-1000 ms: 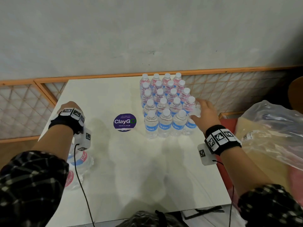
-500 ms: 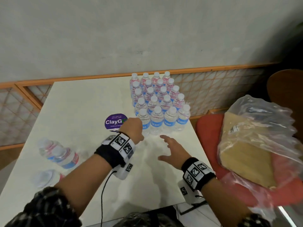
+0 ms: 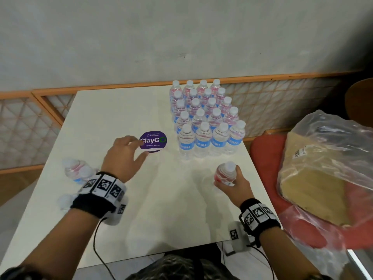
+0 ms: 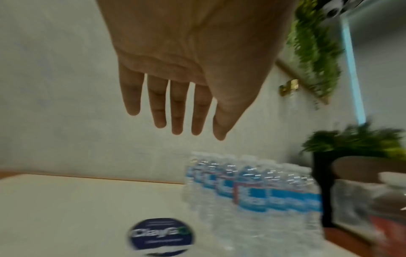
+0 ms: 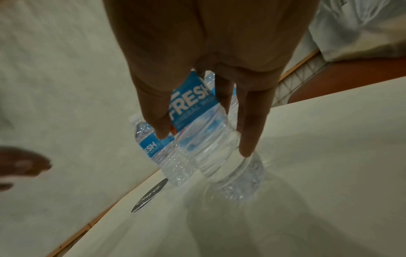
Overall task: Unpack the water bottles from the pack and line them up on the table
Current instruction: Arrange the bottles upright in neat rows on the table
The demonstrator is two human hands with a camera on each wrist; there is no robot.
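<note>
R hand (image 3: 235, 183) fingers (image 5: 250, 121) wrap round one water bottle (image 3: 226, 174) (blue FRESH label), upright, its base on or just over the surface (image 3: 161, 219); can't tell which. L hand (image 3: 123, 156) fingers (image 4: 177, 111) straight and spread, gripping nothing, hovering over the surface w/ tips at the purple ClayGo sticker (image 3: 153, 141). From the held bottle, the block of standing bottles (image 3: 203, 118) is at 12 o'clock, near; nearest row 4 wide. Two or so loose bottles (image 3: 77, 171) at 9 o'clock, beyond the L wrist, blurred. Plastic bag w/ a cardboard box (image 3: 323, 168) at 3 o'clock, off the surface on a red seat.
</note>
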